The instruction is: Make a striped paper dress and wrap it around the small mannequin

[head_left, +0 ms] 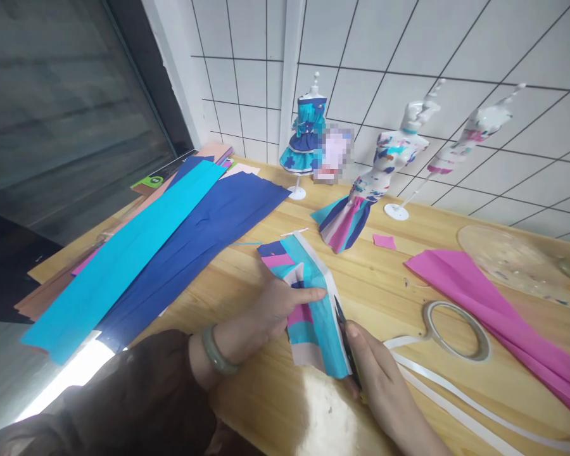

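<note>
A striped paper piece (319,316) in turquoise, pink, white and dark blue lies on the wooden table, with a white strip along its upper right edge. My left hand (278,304) holds it from the left, index finger stretched across the turquoise part toward the strip. My right hand (373,364) is closed round dark scissors (341,313), whose blades point up along the white edge of the piece. How far the blades are apart cannot be made out.
Turquoise (137,253) and dark blue sheets (218,215) lie at left. Behind stand a dressed mannequin (308,136) and two others (394,152). At right are a tape roll (482,351) with loose white strips and pink paper (494,304).
</note>
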`<state>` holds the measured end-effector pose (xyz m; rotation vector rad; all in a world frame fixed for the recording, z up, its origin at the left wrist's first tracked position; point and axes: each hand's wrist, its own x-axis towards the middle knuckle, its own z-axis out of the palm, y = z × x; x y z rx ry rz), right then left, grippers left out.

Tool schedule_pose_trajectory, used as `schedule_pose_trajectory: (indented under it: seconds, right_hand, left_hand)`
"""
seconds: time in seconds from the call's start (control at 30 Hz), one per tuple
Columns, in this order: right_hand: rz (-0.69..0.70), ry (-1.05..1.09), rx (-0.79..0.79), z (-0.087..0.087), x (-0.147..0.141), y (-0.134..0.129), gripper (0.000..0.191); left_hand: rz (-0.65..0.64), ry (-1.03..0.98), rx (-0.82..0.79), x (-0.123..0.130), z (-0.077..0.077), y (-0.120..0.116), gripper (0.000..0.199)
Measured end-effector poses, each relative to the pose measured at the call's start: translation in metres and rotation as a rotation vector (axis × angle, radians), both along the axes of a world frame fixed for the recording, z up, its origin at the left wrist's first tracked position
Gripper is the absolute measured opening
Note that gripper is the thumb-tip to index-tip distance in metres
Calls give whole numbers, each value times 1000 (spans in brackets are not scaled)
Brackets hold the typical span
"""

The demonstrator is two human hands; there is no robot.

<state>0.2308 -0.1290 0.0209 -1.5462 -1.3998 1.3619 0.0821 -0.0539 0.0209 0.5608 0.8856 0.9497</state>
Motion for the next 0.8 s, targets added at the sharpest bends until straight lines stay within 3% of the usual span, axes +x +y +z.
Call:
schedule_pose_trajectory:
  seconds: [0.27,0.8]
  right_hand:
    - [-31,-40,3,0,1,-1,44]
    - [-69,-102,48,5,0,3,42]
  left_hand:
    - [-72,86,65,2,-4,-5,19]
    - [-42,189,103,4,-2,-9,16]
